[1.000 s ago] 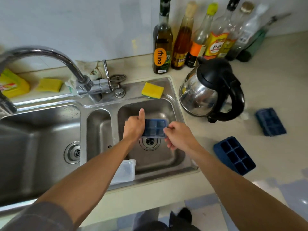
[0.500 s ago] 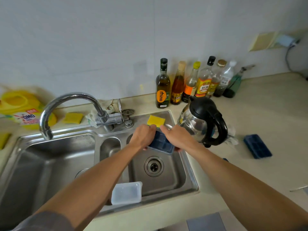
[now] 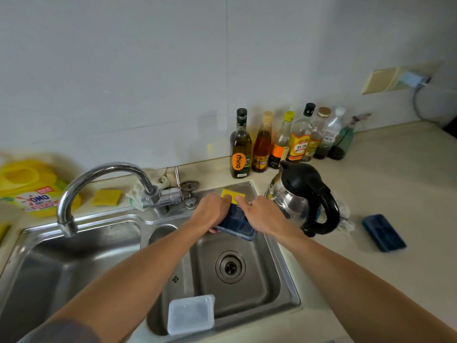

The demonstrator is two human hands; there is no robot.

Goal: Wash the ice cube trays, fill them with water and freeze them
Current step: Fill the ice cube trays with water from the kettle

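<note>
Now your left hand [image 3: 212, 211] curls round the dark blue plastic ice cube tray [image 3: 237, 225], holding it over the small steel sink basin [image 3: 262, 283] to catch drips; your right hand [image 3: 262, 216], fingers nearly straight and empty, stretches toward the yellow rectangular sponge [image 3: 233, 194], likely for scrubbing

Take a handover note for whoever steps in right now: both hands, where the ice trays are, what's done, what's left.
Left hand holds a blue ice tray above the right sink basin.
Right hand reaches to the yellow sponge on the sink's back rim; grip unclear.
Second blue tray lies on the counter, right of the kettle.
Done: nothing clearly washed; no water runs from the tap.
Left: scrub, rinse, fill, freeze both.
</note>
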